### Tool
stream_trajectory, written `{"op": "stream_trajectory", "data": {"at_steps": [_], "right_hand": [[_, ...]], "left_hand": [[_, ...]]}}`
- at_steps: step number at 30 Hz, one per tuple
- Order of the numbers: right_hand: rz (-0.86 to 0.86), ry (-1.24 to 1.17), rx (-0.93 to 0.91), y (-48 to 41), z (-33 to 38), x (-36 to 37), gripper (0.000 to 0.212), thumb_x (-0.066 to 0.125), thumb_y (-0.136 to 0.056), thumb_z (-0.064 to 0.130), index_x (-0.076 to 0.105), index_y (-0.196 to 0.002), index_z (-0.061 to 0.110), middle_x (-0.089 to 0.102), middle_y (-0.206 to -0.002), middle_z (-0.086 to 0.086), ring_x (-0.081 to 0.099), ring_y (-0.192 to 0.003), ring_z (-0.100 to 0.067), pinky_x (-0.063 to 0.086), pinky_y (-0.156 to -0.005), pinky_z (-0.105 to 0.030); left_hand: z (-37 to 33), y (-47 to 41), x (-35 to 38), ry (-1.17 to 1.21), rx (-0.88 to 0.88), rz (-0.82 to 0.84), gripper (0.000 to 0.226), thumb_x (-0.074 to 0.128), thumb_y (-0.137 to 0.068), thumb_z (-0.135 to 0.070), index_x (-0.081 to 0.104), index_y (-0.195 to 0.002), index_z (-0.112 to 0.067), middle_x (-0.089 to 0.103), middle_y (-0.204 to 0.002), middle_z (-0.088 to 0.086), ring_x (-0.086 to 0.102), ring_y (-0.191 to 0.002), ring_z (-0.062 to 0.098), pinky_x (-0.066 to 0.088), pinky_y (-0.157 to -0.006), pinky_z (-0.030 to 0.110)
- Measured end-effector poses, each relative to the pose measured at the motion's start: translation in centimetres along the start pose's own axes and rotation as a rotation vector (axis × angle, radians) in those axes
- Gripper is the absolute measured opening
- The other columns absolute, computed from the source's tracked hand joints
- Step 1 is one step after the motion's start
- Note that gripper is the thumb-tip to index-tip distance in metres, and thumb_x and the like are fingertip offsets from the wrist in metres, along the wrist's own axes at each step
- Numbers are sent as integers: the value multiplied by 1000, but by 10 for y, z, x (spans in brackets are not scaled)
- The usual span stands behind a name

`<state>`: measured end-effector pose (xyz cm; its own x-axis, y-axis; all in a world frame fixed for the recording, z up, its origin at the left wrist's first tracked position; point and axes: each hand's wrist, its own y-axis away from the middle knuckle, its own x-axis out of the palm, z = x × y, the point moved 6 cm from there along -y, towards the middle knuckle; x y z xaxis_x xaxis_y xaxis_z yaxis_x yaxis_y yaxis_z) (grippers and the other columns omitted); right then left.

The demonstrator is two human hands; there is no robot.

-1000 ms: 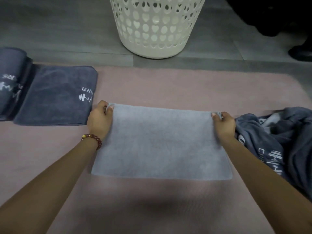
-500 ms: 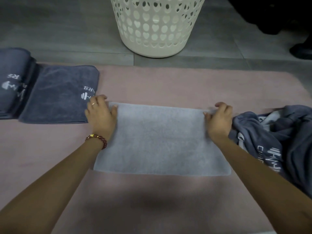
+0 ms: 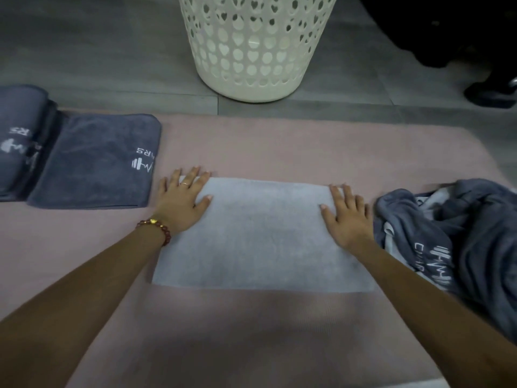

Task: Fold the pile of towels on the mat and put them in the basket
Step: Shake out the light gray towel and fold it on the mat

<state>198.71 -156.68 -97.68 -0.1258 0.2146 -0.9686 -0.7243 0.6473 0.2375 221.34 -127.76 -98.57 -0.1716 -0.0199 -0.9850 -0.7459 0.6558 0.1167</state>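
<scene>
towels first: one pale grey folded rectangular towel (image 3: 260,236) lies flat in the middle of the pink mat (image 3: 307,147). left hand (image 3: 181,203) and right hand (image 3: 349,217) press its far corners, fingers straight and spread, gripping nothing. dark grey folded towels (image 3: 92,161) lie left, a crumpled dark grey pile (image 3: 453,236) right. cream perforated plastic basket (image 3: 254,46) stands on the grey floor beyond the mat.

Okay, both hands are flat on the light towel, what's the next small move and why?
Probably fold one short end across to the other: the light towel lies flat under left hand and right hand, wider than the folded dark towel.
</scene>
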Motion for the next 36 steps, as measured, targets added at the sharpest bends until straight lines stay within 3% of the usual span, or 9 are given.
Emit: {"op": "stream_trajectory", "data": {"at_steps": [3,6,9,14,18,24,29,34,36], "right_hand": [[-84,16,18,19,24,-4,69,12,-93,53,9,-151,16,0,-159,-11,-2,-145,-33,-11,-115,-47],[-112,14,-383,67,85,13,65,19,-92,49,32,-146,17,28,-153,-11,26,-140,-36,0,-114,-49],[-74,76,-561,102,104,34,58,11,-98,49,36,-143,21,40,-148,-3,42,-133,-27,14,-112,-46],[-95,42,-263,120,31,37,63,13,-90,58,14,-149,36,13,-158,6,15,-145,-24,4,-114,-44],[-98,-19,57,128,-7,37,75,3,-82,62,2,-150,30,-1,-159,4,4,-146,-25,5,-115,-44],[-308,-422,267,150,-22,27,55,45,-95,28,32,-142,3,39,-144,-21,34,-133,-36,26,-109,-44],[-222,-781,431,144,-41,20,54,72,-78,11,47,-122,-7,56,-119,-24,57,-107,-38,44,-84,-37],[-54,-943,532,137,-48,17,28,73,-78,13,64,-95,-7,59,-73,-9,53,-62,-22,37,-56,-29],[-59,-1076,550,139,-45,17,14,71,-80,11,60,-75,4,56,-74,-9,45,-55,-15,35,-52,-26]], "left_hand": [[-14,14,-7,-38,-70,-61,66,21,-91,-50,27,-147,-17,22,-155,13,15,-140,44,0,-107,66],[-72,59,1,-137,303,-133,65,28,-87,-49,41,-140,-13,40,-146,17,32,-132,49,11,-104,68],[-103,102,21,-160,520,-62,62,28,-91,-50,29,-146,-23,31,-152,4,28,-138,39,14,-106,63],[-56,127,23,-83,313,-67,60,25,-92,-51,26,-147,-28,27,-154,0,24,-140,34,14,-107,61],[-23,144,22,18,99,-45,59,20,-93,-45,26,-148,-22,24,-155,4,21,-142,32,22,-106,59],[-8,166,18,284,14,-86,62,18,-94,-37,27,-146,-5,20,-154,13,24,-140,33,16,-115,39],[3,172,0,692,-162,-242,47,52,-80,13,51,-125,0,37,-138,20,38,-127,27,18,-103,6],[8,163,0,694,-358,-138,49,65,-73,3,45,-118,1,47,-117,25,42,-108,31,36,-86,33],[10,159,-1,693,-375,-50,49,68,-72,-5,42,-113,-4,48,-112,19,44,-95,28,36,-75,33]]}}
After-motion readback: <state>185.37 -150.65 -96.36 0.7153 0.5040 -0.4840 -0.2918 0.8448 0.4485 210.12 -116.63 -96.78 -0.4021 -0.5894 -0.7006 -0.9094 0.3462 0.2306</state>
